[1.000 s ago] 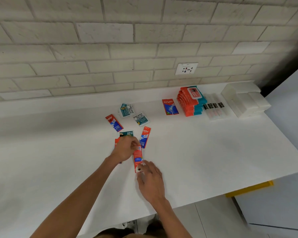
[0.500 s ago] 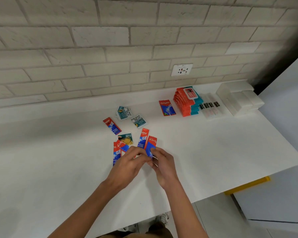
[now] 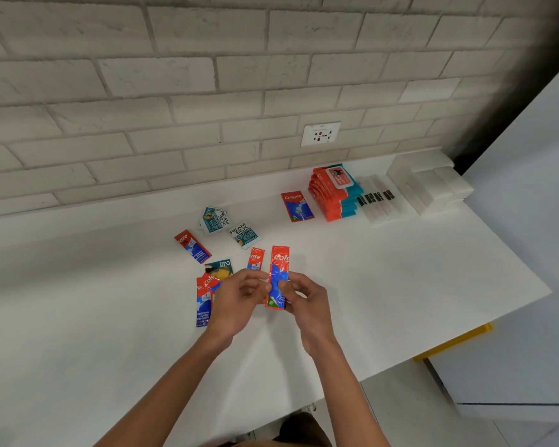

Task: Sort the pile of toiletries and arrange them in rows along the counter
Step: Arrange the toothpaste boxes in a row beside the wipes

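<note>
Pale brick wall [image 3: 175, 91] at the back, with a white wall socket [image 3: 320, 134] set into it. Below, a white bench [image 3: 400, 285] running the full width.

Over the near middle of the bench: held Colgate sachet [image 3: 278, 277], red above and blue below, upright and lifted off the surface, "Colg" legible in white at the top. Gripped by the right hand [image 3: 307, 304], thumb pressed on the blue front, fingers curled behind. Left hand [image 3: 236, 304] just beside it, fingers curled, tips meeting the sachet's left edge; pinch or mere touch, cannot tell.

Flat on the bench around the hands:
- Overlapping Colgate pair [image 3: 204, 304], partly under the left hand, the lower one reading "Maximum Cavity Protection".
- Teal sachet [image 3: 220, 267] marked "2", with a yellow picture.
- Short Colgate sachet [image 3: 255, 259] just behind the held one, only "ate" showing.
- Slanted Colgate sachet [image 3: 192, 246] further left.
- 2 Cream Silk sachets [image 3: 244, 234] behind these, "REAM SILK" legible on both.

Towards the right rear: lone Colgate sachet [image 3: 297, 206], brand name clear, just beside a stack of red-and-teal wipe packs [image 3: 334, 191] whose label print is too small to read. Then clear packets [image 3: 376, 203] with black labels, and white blocks [image 3: 430, 188] near the corner.
</note>
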`<state>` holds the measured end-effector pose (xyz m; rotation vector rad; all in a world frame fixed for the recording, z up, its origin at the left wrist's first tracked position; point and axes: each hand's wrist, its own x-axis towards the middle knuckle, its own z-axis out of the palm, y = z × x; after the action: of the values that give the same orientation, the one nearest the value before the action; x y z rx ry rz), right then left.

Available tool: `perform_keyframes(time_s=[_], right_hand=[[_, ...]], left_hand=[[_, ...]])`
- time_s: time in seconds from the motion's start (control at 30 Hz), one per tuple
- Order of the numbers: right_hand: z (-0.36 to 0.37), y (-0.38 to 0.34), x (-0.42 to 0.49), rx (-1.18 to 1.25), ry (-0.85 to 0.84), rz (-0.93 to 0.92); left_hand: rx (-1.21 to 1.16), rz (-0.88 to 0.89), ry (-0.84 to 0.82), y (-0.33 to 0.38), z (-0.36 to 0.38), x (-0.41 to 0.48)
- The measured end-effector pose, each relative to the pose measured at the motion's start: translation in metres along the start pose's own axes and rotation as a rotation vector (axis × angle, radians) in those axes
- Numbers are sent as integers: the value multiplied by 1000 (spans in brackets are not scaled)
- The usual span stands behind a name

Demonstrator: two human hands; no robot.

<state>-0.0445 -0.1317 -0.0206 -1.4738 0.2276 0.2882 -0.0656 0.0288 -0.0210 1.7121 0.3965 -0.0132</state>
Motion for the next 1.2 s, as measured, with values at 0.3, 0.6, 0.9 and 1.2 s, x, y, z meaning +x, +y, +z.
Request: perform_keyframes(time_s=[0.3,0.6,0.9,1.2], right_hand=[[-42,-7,49,-132,11,-69],[-109,-8,133,-593,63,-258],[-168,41,205,-1179,-57,-449],[-189,64,203,-1365,-111,-520]], left_hand=[[-152,-129,-79,20,49,41],[-136,-156,56,17,112,121],[-64,-261,246,-8,141,225],[62,-306,362,-2,141,296]])
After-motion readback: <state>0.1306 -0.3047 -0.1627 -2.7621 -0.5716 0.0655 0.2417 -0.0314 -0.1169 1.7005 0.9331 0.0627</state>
